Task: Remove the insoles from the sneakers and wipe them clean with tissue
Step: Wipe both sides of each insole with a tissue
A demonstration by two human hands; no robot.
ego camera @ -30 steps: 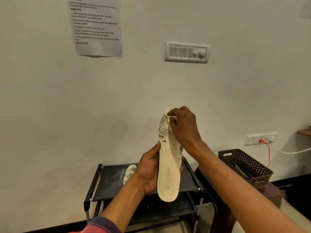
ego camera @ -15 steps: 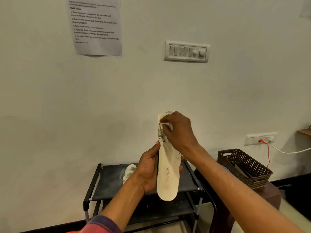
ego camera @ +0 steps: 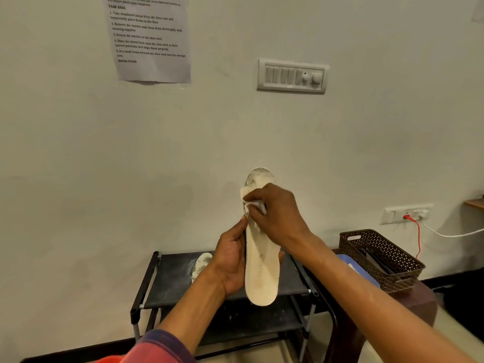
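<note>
Wall [ego camera: 78, 179]: pale and plain; it fills the background.
Shoe rack [ego camera: 172, 279]: black, two shelves, set against the wall.
Stool [ego camera: 348, 334]: maroon, just right of the rack.
Basket [ego camera: 400, 277]: brown and perforated, set on the stool.
Notice sheet [ego camera: 152, 40]: printed paper fixed high on the wall.
Switch panel [ego camera: 292, 76]: white, mounted right of the sheet.
Held insole [ego camera: 262, 273]: cream, marked "FASHION", held upright in front of the rack with the heel down. Grey staining is noted at the toe.
Right hand [ego camera: 277, 213]: fingers are curled round the tissue, which is pressed against the insole's upper part, below the toe.
Left hand [ego camera: 231, 263]: closed round the insole at mid-length, thumb laid along its left edge, fingertips seen past the right edge.
Second insole [ego camera: 201, 264]: soiled, lying on the top shelf, partly hidden by the left hand.
Wall socket [ego camera: 406, 213]: a red cable [ego camera: 417, 237] is plugged in.
Tissue [ego camera: 252, 205]: white and crumpled, touching the held insole.
</note>
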